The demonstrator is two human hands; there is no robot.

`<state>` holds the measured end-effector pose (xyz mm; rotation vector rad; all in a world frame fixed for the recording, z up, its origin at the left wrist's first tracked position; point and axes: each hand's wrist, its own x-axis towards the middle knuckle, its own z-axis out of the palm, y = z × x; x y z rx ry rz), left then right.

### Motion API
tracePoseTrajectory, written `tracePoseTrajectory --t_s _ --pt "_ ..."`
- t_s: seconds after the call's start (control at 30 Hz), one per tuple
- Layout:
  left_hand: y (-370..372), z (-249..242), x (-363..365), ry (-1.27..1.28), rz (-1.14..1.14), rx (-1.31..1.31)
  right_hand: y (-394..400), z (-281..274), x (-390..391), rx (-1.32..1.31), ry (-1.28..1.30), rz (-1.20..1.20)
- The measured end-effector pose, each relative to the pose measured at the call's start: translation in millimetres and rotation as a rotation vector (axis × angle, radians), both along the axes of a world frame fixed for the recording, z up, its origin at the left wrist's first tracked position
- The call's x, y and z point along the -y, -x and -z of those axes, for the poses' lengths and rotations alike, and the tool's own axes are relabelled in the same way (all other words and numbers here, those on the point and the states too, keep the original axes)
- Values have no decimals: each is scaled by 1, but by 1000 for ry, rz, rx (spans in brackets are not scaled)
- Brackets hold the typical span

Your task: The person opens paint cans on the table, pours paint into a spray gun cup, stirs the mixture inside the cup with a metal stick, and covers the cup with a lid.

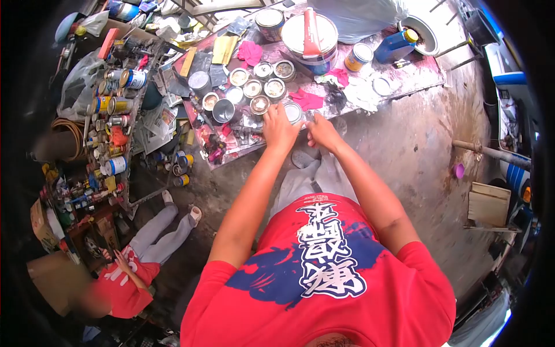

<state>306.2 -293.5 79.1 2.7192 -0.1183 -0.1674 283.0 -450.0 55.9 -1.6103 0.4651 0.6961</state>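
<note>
My left hand (pixel 280 124) is at the front edge of the stained worktable (pixel 370 98), just below a small round can (pixel 260 104) and beside a can with a pale top (pixel 293 112). Its fingers are bent together, and what they hold, if anything, is too small to name. To the right, my right hand (pixel 322 132) is closed at the table edge, with something small and dark at its fingertips that I cannot make out. Several open small cans (pixel 252 88) stand behind my left hand, and a pink cloth (pixel 307 99) lies behind the pale-topped can.
A large tub (pixel 309 36), a blue bottle (pixel 396 46) and a metal bowl (pixel 418 34) stand farther back. Shelves of paint cans (pixel 116 165) are at the left. Another person (pixel 130 277) is at the lower left. A wooden stool-like frame (pixel 489 204) stands at the right.
</note>
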Motion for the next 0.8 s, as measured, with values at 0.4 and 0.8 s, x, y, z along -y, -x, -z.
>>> tracePoseTrajectory --t_s 0.4,0.8 --pt "-24 17 -9 -115 437 176 -18 -16 2 -3 106 -83" --pt "-17 2 8 -183 237 13 -19 -5 -2 -10 151 -148"
